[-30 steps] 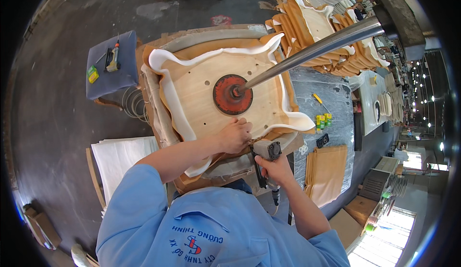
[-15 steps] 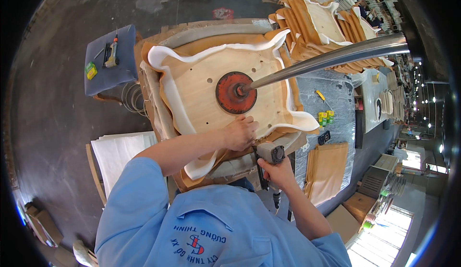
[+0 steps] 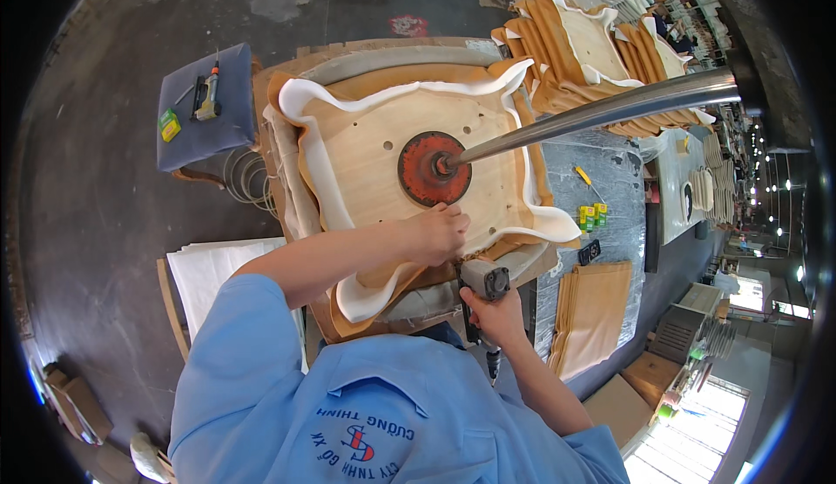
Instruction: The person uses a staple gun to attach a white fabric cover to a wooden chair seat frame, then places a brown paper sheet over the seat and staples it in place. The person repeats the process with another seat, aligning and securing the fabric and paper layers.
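A plywood seat panel (image 3: 366,170) lies face down in front of me, its white foam (image 3: 305,105) and brown leather-like cover (image 3: 549,183) curling up around the edges. A red round press pad (image 3: 418,170) on a metal rod (image 3: 601,111) bears on the middle of the panel. My left hand (image 3: 440,233) is closed at the panel's near edge, pinching the folded cover; its fingertips are partly hidden. Just right of it, my right hand (image 3: 498,317) grips a staple gun (image 3: 484,279), whose nose is at that same near edge.
A padded blue stool (image 3: 196,135) at the left carries a second air tool (image 3: 209,96) and a small yellow-green box (image 3: 169,125). On the plastic-covered table at the right (image 3: 601,162) lie a yellow-handled screwdriver (image 3: 584,174), small boxes and folded brown covers (image 3: 592,310). More covered panels (image 3: 583,40) are stacked behind.
The staple gun and my right hand have shifted slightly left, closer to my left hand. My left hand stays on the cover's near edge. The whole view has shifted a little.
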Available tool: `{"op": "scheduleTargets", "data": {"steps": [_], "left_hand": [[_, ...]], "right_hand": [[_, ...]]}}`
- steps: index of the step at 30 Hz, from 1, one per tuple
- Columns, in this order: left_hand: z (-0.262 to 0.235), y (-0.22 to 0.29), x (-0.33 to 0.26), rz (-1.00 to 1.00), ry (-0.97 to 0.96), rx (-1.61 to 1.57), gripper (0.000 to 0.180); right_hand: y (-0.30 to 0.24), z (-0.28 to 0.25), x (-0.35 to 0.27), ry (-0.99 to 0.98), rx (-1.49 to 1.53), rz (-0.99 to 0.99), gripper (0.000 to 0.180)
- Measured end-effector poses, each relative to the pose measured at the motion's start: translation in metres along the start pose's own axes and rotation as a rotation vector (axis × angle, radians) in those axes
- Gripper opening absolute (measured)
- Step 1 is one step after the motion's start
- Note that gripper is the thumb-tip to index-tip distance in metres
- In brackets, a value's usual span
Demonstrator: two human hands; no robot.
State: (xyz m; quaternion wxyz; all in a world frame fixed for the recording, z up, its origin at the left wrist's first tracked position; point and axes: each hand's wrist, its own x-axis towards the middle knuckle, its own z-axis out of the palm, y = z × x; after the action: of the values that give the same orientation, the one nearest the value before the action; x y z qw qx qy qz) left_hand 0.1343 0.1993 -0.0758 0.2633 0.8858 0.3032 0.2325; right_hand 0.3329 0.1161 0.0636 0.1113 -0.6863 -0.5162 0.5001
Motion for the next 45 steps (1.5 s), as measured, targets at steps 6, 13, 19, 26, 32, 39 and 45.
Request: {"op": "scheduleTargets", "data": {"steps": [6, 13, 19, 26, 32, 39, 45], "left_hand": [[0.003, 0.008, -0.015, 0.059, 0.01, 0.04, 0.025], [0.014, 0.005, -0.009, 0.02, 0.084, -0.037, 0.02], [0.007, 0.007, 0.0, 0.031, 0.089, -0.092, 0.019], [0.005, 0.001, 0.005, 0.052, 0.084, -0.133, 0.016], [0.008, 0.002, 0.009, 0.037, 0.095, -0.169, 0.015], [0.001, 0.001, 0.014, 0.038, -0.008, -0.113, 0.017], [-0.02, 0.007, -0.003, -0.028, -0.202, 0.006, 0.021]], "right_hand": [[0.005, -0.005, 0.004, -0.018, 0.003, 0.015, 0.054], [0.004, -0.021, 0.007, -0.099, 0.059, 0.082, 0.062], [-0.002, -0.019, 0.01, -0.121, 0.012, 0.102, 0.064], [-0.008, -0.02, 0.017, -0.144, -0.114, 0.17, 0.061], [-0.009, -0.008, 0.008, -0.139, -0.072, 0.114, 0.065], [-0.008, -0.009, -0.008, -0.065, 0.018, 0.087, 0.069], [-0.002, -0.009, -0.009, -0.1, 0.032, 0.083, 0.07]]}}
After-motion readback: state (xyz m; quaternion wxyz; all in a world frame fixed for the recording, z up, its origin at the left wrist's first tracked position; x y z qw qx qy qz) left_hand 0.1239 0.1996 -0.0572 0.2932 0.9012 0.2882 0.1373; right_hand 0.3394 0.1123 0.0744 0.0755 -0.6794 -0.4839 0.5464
